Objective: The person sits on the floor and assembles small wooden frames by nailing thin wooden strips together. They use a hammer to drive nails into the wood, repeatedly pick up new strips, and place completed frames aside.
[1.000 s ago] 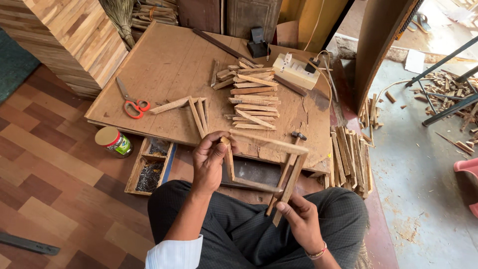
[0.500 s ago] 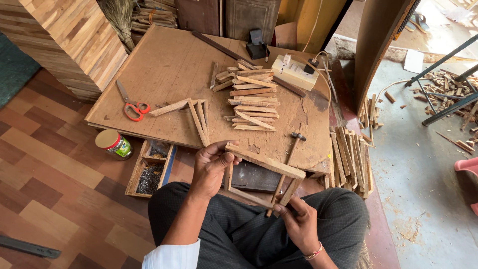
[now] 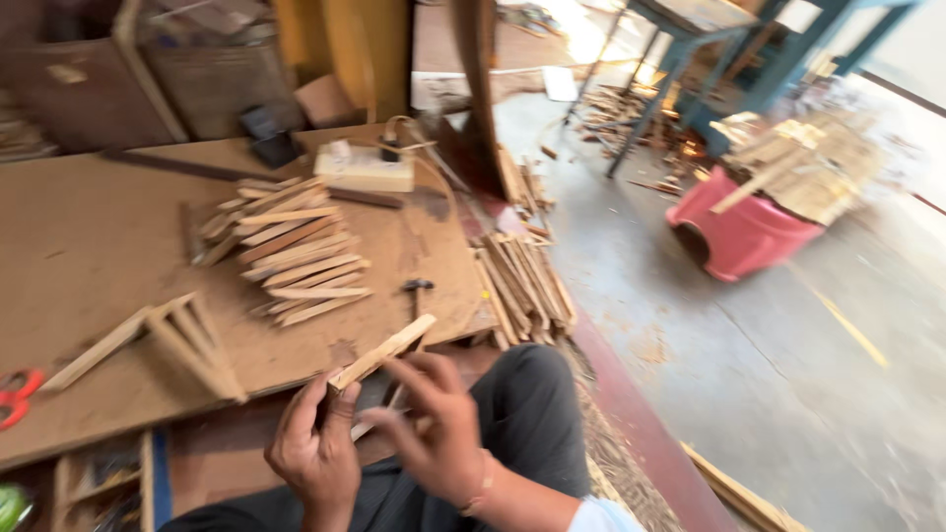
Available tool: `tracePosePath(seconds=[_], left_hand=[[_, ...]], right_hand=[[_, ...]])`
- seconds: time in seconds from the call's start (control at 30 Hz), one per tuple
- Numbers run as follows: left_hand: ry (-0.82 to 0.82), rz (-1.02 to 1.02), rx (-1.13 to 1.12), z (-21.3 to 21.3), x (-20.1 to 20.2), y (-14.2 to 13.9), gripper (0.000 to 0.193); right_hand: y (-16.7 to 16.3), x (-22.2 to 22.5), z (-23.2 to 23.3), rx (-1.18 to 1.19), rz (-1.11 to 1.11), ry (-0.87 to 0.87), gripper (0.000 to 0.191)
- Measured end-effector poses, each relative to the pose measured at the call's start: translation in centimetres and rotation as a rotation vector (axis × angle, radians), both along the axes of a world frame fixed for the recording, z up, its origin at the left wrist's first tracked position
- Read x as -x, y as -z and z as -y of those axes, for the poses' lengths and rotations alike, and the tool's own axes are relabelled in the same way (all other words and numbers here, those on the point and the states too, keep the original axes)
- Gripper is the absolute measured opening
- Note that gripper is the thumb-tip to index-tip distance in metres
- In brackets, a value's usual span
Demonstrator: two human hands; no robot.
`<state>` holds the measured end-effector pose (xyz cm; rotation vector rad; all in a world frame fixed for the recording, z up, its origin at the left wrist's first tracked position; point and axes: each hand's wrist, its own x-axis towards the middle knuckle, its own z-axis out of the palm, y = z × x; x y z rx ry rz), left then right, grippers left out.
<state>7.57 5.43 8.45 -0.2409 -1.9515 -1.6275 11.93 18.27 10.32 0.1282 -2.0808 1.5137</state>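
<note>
- Left hand (image 3: 317, 453) low in view, clenched round the near end of a wooden strip (image 3: 382, 352).
- Strip slanting up and to the right from that grip, far end over the edge of the board (image 3: 89, 246).
- Right hand (image 3: 434, 433) just beside, fingers spread, touching the strip's underside; actual grasp blurred, cannot tell.
- Pile of wooden slats (image 3: 286, 256) farther up the board, hammer (image 3: 416, 288) near the strip's tip.

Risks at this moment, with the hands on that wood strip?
1. Left hand pinches only the end of the wood strip; its long free end might swing or slip.
2. Right hand fingers crowd the rough strip: likely splinters.
3. Hammer lies close to the board edge and could get knocked off.
</note>
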Motion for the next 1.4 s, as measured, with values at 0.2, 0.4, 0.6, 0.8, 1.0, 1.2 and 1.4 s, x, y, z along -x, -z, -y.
tracePosePath(seconds=[0.2,0.4,0.6,0.8,1.0,1.2,1.4], left_hand=[[0.145,0.151,-0.239,-1.9,-1.1,3.3,0.026],[0.795,0.692,-0.919,3.5,1.8,8.0,0.051],[1.254,0.787,-1.098,2.5,3.1,7.2,0.05],[1.442,0.724,-1.097,1.3,3.0,4.3,0.042],[1.247,0.616,-1.031,1.9,3.9,3.5,0.026],[1.02,0.388,-0.791,0.4,5.2,3.7,0.022],[0.701,0.363,-0.271,1.0,6.8,7.0,0.023]], right_hand=[[-3.5,1.2,0.7,-0.195,-0.059,0.006,0.019],[-4.9,1.2,-0.7,-0.128,-0.008,-0.244,0.017],[-5.3,0.9,-1.8,0.019,0.046,-0.486,0.017],[-4.8,1.2,-2.9,0.286,0.201,-0.711,0.019],[-1.9,2.6,-4.2,0.235,0.142,-0.623,0.047],[4.9,4.5,-4.0,-0.123,0.207,-0.421,0.047],[12.3,8.2,-3.3,-0.289,0.362,-0.342,0.027]])
